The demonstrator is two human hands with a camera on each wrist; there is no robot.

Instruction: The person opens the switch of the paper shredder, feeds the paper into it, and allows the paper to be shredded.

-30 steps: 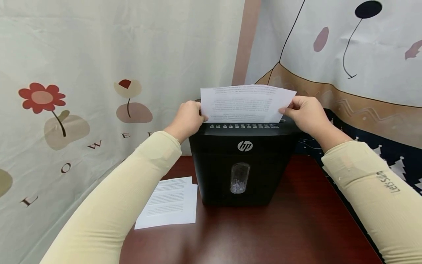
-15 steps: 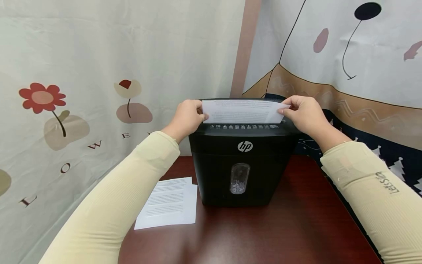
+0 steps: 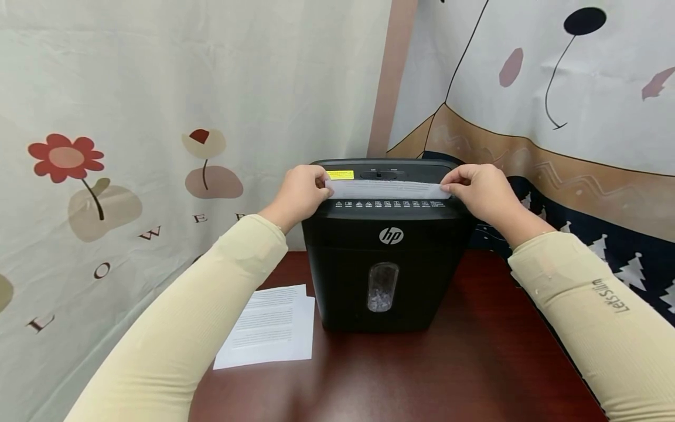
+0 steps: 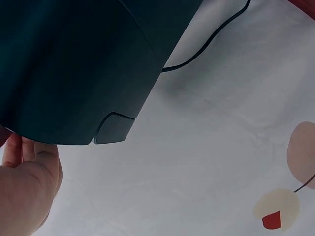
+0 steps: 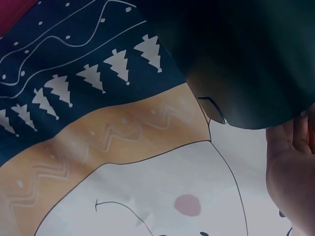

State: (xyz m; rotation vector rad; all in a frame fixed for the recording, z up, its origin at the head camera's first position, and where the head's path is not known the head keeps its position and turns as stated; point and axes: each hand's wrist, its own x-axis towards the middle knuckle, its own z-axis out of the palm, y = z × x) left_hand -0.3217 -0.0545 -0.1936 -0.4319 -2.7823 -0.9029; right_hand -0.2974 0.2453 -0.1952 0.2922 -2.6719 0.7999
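Observation:
A black HP paper shredder [image 3: 343, 275] stands on the table. From its top slot sticks a narrow strip of a printed paper sheet [image 3: 387, 189]; the lower part is hidden inside. My left hand [image 3: 303, 190] pinches the strip's left end between thumb and fingers, and my right hand [image 3: 481, 190] pinches its right end. In the left wrist view the left hand [image 4: 32, 182] shows at the shredder's top edge, fingertips partly hidden. The right wrist view has the right hand [image 5: 293, 172] at the opposite edge, its fingertips also mostly hidden.
Several printed sheets [image 3: 269, 328] lie on the dark red table [image 3: 390, 375] left of the shredder. Shreds [image 3: 381, 300] show through its front window. A patterned curtain [image 3: 295, 88] hangs behind. A black cable [image 4: 211, 39] runs from the shredder's back.
The paper has sunk down into the slot, from a tall sheet to a thin strip, uncovering a yellow label behind it. Both hands stay at its ends, the right one slightly lower.

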